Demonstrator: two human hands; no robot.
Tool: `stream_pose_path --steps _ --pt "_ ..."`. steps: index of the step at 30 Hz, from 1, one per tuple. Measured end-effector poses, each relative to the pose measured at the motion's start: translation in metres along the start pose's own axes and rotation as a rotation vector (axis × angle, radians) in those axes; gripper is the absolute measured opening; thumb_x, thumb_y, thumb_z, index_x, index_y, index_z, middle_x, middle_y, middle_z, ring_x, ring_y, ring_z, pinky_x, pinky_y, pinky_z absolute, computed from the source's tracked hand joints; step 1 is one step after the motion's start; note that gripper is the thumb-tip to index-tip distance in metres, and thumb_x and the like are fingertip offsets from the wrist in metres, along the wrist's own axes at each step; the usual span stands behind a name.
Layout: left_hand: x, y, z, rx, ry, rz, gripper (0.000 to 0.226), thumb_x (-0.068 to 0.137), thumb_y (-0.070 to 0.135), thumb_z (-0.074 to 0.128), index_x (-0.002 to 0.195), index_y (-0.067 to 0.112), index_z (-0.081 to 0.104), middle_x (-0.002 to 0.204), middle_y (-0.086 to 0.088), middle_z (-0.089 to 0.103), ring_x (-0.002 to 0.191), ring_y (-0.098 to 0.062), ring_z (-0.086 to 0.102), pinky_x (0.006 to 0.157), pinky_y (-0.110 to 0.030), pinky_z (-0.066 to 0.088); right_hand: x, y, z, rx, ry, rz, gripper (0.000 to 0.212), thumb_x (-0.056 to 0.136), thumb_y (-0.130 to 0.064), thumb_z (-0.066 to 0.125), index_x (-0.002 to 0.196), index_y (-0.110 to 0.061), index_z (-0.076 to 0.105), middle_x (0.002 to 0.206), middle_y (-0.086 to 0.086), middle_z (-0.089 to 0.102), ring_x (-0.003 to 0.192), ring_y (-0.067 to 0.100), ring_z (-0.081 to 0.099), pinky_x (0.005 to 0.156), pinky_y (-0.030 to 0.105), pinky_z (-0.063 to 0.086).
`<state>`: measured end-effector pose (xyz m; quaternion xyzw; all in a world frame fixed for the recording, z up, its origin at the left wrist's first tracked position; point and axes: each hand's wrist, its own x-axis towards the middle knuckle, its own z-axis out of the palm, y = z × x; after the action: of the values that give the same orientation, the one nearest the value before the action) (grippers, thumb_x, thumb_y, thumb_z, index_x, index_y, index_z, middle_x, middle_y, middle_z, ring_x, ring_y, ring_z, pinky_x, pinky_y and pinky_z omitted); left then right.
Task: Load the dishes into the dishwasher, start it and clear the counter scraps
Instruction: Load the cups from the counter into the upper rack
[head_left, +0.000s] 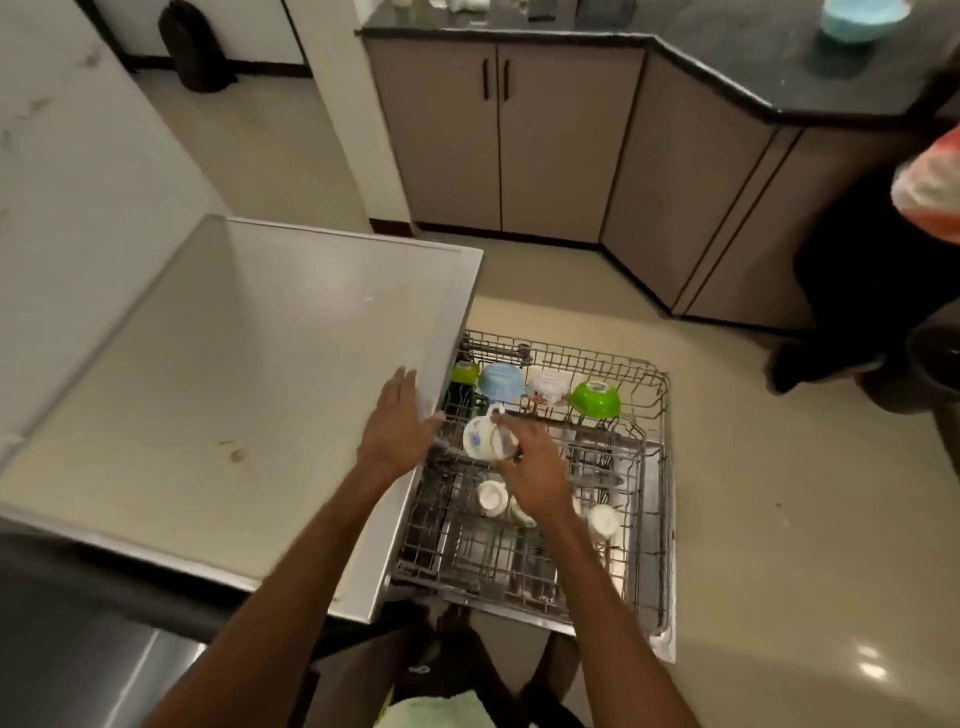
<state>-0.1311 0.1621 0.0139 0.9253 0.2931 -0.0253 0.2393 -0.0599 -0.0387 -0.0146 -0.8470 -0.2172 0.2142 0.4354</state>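
The dishwasher's wire rack is pulled out over the open door, below the steel top of the machine. My right hand grips a white mug with a blue flower and holds it tilted above the rack's middle. My left hand rests flat, fingers straight, on the front edge of the steel top. At the rack's far side sit a blue bowl, a white patterned bowl and a green bowl. Two white cups stand upside down nearer me.
Brown cabinets under a dark counter run along the back and right. A light blue bowl sits on that counter. Another person in dark clothes stands at the right. Tiled floor lies open to the right of the rack.
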Motion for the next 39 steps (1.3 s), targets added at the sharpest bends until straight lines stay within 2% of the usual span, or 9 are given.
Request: stream_pose_path --steps 3,5,9,14,21,26,29,34,39 --pt "0.013 -0.011 0.023 0.234 -0.078 0.109 0.09 0.098 0.06 0.039 0.158 0.011 -0.007 0.166 -0.008 -0.013 0.154 -0.026 -0.008 0.123 -0.049 0.003 -0.007 0.023 0.026 -0.056 -0.075 0.104 0.064 0.084 0.001 0.067 0.139 -0.028 0.055 0.129 0.007 0.052 0.114 0.02 0.053 0.09 0.024 0.039" --pt "0.012 -0.02 0.035 0.301 -0.025 0.156 0.089 0.099 0.06 0.037 0.158 0.015 -0.013 0.165 -0.006 -0.02 0.152 -0.023 -0.016 0.123 -0.05 -0.002 -0.008 0.041 0.047 -0.092 -0.129 0.178 0.067 0.086 -0.001 0.065 0.143 -0.032 0.05 0.135 0.006 0.049 0.115 0.02 0.053 0.089 0.025 0.041" --pt "0.012 -0.023 0.038 0.245 0.056 0.169 0.081 0.101 0.051 0.041 0.159 0.021 -0.007 0.167 0.0 -0.012 0.153 -0.015 -0.013 0.125 -0.047 0.002 0.0 0.064 0.091 -0.233 -0.187 0.295 0.072 0.089 -0.005 0.066 0.147 -0.04 0.04 0.148 0.005 0.04 0.113 0.022 0.06 0.092 0.031 0.051" --pt "0.011 -0.019 0.036 0.223 0.048 0.148 0.077 0.096 0.047 0.036 0.16 0.022 0.001 0.167 0.004 -0.006 0.153 -0.014 -0.009 0.125 -0.045 0.002 0.026 0.076 0.139 -0.303 -0.244 0.3 0.078 0.088 0.0 0.065 0.149 -0.039 0.035 0.144 0.01 0.045 0.114 0.026 0.059 0.091 0.035 0.054" --pt "0.01 -0.017 0.034 0.242 0.039 0.145 0.079 0.094 0.042 0.039 0.16 0.02 0.003 0.168 0.003 -0.006 0.154 -0.016 -0.006 0.125 -0.047 0.006 0.054 0.084 0.176 -0.404 -0.319 0.365 0.083 0.089 0.008 0.06 0.154 -0.03 0.024 0.149 0.02 0.035 0.116 0.031 0.056 0.085 0.041 0.057" --pt "0.01 -0.017 0.033 0.236 0.035 0.133 0.08 0.092 0.042 0.041 0.16 0.02 0.003 0.168 0.002 -0.005 0.154 -0.016 -0.005 0.125 -0.048 0.007 0.064 0.082 0.183 -0.489 -0.352 0.368 0.075 0.093 0.0 0.06 0.153 -0.023 0.023 0.15 0.024 0.031 0.126 0.035 0.048 0.086 0.042 0.058" --pt "0.009 -0.016 0.033 0.223 0.039 0.133 0.081 0.092 0.04 0.044 0.16 0.02 0.004 0.168 0.002 -0.004 0.154 -0.016 -0.004 0.125 -0.048 0.007 0.07 0.082 0.185 -0.506 -0.334 0.37 0.071 0.094 -0.004 0.06 0.152 -0.024 0.025 0.145 0.02 0.036 0.125 0.034 0.045 0.085 0.043 0.057" --pt "0.01 -0.017 0.033 0.235 0.024 0.121 0.08 0.092 0.044 0.038 0.16 0.021 0.003 0.168 0.003 -0.005 0.154 -0.015 -0.005 0.125 -0.048 0.007 0.077 0.08 0.189 -0.514 -0.332 0.358 0.06 0.097 -0.013 0.059 0.149 -0.022 0.031 0.149 0.018 0.031 0.126 0.035 0.044 0.083 0.042 0.056" --pt "0.01 -0.017 0.032 0.24 0.017 0.119 0.08 0.091 0.045 0.036 0.16 0.021 0.003 0.168 0.003 -0.005 0.154 -0.015 -0.005 0.125 -0.046 0.006 0.065 0.076 0.192 -0.523 -0.337 0.302 0.066 0.096 -0.027 0.061 0.151 -0.02 0.026 0.155 0.019 0.026 0.133 0.037 0.04 0.084 0.043 0.056"
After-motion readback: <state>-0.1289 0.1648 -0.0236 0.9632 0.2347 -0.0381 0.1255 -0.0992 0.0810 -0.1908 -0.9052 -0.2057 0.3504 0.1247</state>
